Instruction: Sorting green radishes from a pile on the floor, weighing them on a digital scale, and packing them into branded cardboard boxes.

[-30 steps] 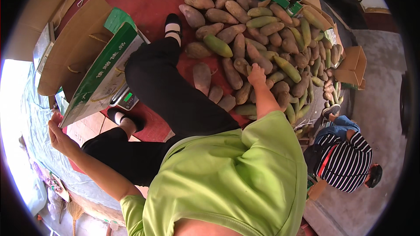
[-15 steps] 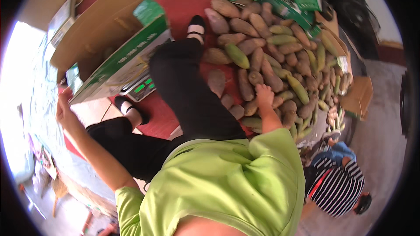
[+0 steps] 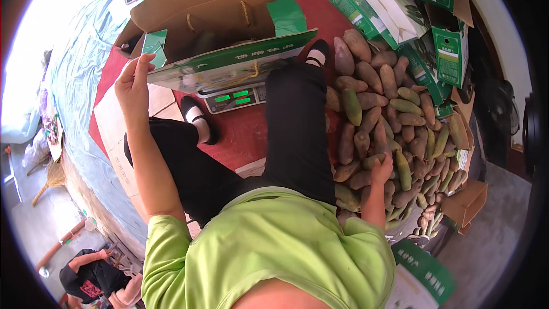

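My left hand pinches the near left corner of a large open carton, green and white outside and brown inside, with rope handles. The carton rests on a digital scale with lit green figures. Its contents are mostly in shadow. On my right, my right hand reaches into a big heap of long root vegetables, brownish and green. Its fingers curl over one root, which still lies among the others and is partly covered by the hand.
Green and white cartons lie beyond the heap. A small brown box stands at its right, and another green carton is at the lower right. Red sheeting covers the floor. Another person sits at the lower left.
My view has swung left, so the carton, scale and heap appear further right. The person in stripes has left view; a person in black and a green carton have appeared. Both hands keep nearly the same places.
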The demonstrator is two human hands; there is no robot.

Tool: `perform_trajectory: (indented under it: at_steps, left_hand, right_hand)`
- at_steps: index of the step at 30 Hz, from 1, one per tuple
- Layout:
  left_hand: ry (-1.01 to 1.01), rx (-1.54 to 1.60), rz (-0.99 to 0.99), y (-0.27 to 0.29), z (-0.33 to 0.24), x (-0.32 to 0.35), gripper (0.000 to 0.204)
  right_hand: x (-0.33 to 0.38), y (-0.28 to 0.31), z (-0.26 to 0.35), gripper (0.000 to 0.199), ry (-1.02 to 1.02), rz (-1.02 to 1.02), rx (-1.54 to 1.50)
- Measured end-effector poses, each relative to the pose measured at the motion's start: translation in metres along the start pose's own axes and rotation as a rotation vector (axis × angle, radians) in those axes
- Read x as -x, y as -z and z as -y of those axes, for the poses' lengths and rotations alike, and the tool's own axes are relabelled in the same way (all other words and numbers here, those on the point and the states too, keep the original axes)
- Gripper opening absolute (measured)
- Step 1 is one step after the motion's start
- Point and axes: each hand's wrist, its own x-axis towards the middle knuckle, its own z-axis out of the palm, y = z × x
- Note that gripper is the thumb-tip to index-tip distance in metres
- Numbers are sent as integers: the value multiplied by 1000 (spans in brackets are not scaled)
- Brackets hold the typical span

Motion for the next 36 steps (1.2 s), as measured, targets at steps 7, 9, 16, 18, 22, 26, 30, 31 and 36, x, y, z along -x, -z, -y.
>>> perform_trajectory:
  at_steps: [7, 9, 16, 18, 22, 26, 30, 31, 36]
  left_hand:
    - [-12, -35, 26, 3, 6, -3, 24]
    - [-29, -7, 28, 2, 6, -4, 24]
    - [-23, -31, 30, 4, 6, -2, 24]
    - [-20, -39, 36, 1, 5, -2, 24]
    - [-25, -13, 46, -2, 5, -4, 22]
    - [-46, 2, 48, 7, 17, -7, 22]
    - [-4, -16, 38, 4, 16, -9, 23]
    - [0, -45, 42, 6, 16, -8, 23]
    - [7, -13, 70, 5, 20, -7, 22]
  right_hand:
    - [-34, 57, 58, 40, 48, -215, -323]
    - [-44, 79, 94, 38, 72, -247, -472]
    - [-69, 157, 251, 36, 308, -240, -1271]
    - [-73, 171, 291, 35, 448, -213, -1436]
    - [-69, 180, 375, 32, 588, -60, -1692]
    - [-51, 164, 435, 38, 602, 322, -1705]
    - [-55, 137, 413, 24, 598, 194, -1669]
    - [-55, 127, 401, 24, 589, 189, -1664]
    - [-61, 49, 303, 21, 248, 129, -1259]
